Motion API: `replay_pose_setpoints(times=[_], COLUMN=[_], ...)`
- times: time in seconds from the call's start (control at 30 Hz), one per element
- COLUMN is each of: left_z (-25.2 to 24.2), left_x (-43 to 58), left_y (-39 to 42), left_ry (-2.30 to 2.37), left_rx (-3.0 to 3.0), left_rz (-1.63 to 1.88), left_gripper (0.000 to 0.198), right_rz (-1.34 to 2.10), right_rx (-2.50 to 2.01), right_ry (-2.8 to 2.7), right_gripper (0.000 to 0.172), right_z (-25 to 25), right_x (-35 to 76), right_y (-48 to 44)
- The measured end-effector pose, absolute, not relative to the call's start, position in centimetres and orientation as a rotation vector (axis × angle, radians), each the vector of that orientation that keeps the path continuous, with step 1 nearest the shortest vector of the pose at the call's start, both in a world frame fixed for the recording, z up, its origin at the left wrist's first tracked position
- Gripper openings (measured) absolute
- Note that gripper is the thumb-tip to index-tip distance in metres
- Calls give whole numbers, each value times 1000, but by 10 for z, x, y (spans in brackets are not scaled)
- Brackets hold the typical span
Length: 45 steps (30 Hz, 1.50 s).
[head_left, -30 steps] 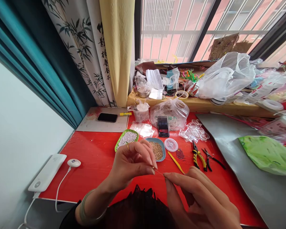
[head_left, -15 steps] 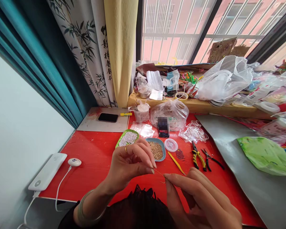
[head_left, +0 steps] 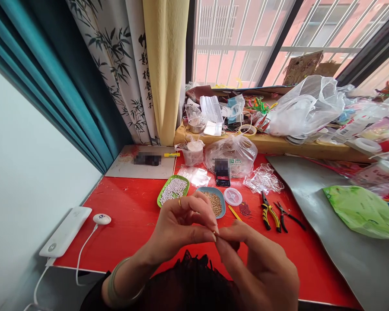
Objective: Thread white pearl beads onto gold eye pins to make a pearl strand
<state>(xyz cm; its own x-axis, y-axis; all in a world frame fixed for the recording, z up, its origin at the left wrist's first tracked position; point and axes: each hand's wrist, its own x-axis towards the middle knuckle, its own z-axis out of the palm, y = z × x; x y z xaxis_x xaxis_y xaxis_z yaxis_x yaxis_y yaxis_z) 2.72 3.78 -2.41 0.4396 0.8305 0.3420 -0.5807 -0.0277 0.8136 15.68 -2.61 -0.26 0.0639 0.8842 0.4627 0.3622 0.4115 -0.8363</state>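
Note:
My left hand (head_left: pixel 184 222), with a ring and a bangle, pinches something tiny at its fingertips, above the red table. Against those fingertips, my right hand (head_left: pixel 253 255) is closed in a pinch too. A small gold-coloured bit shows where the fingertips meet; what else they hold is hidden. Just beyond my hands are a green tray (head_left: pixel 159 200) of silvery beads and a blue-grey tray (head_left: pixel 222 199) of gold beads, partly covered by my left hand. Yellow tweezers (head_left: pixel 235 213) lie beside my right hand, partly hidden behind it.
Yellow-black pliers (head_left: pixel 268 216) and dark pliers (head_left: pixel 285 216) lie at the right, near a grey mat (head_left: pixel 311 207). A clear lid (head_left: pixel 232 196), small plastic bags (head_left: pixel 263 178) and a phone (head_left: pixel 222 175) are farther back. A white power bank (head_left: pixel 65 231) sits at the left.
My right hand has moved left and up, so its fingertips now meet those of my left hand. The thin thread-like piece that showed between them is no longer visible. My left hand has shifted slightly right.

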Motion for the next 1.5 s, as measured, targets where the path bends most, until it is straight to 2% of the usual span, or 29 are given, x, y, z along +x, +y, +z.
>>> replay_pose_setpoints(times=[0.13, 0.23, 0.33, 0.5, 0.77, 1.07, 1.3, 1.5], left_z=[-24, -25, -25, -26, -31, -25, -25, -31], left_x=[27, 26, 27, 31, 31, 30, 26, 24], left_y=[40, 39, 38, 39, 45, 46, 47, 51], left_ry=[325, 438, 566, 628, 723, 717, 703, 736], left_rx=[1072, 1014, 979, 956, 974, 874, 930, 1033], left_rz=[1094, 1053, 965, 892, 865, 909, 854, 718], left_gripper=[10, 8, 7, 7, 10, 11, 8, 8], right_rz=[910, 718, 518, 638, 886, 881, 876, 915], right_rx=[-1198, -1229, -1185, -1093, -1008, -1157, -1106, -926], right_ry=[-1460, -1460, -1484, -1654, -1447, -1774, -1756, -1458], right_gripper=[11, 4, 18, 12, 15, 3, 18, 20], right_z=[-8, -14, -14, -3, 14, 11, 15, 33], right_x=[164, 171, 175, 174, 182, 181, 182, 190], right_y=[-21, -15, -9, 2, 22, 24, 31, 51])
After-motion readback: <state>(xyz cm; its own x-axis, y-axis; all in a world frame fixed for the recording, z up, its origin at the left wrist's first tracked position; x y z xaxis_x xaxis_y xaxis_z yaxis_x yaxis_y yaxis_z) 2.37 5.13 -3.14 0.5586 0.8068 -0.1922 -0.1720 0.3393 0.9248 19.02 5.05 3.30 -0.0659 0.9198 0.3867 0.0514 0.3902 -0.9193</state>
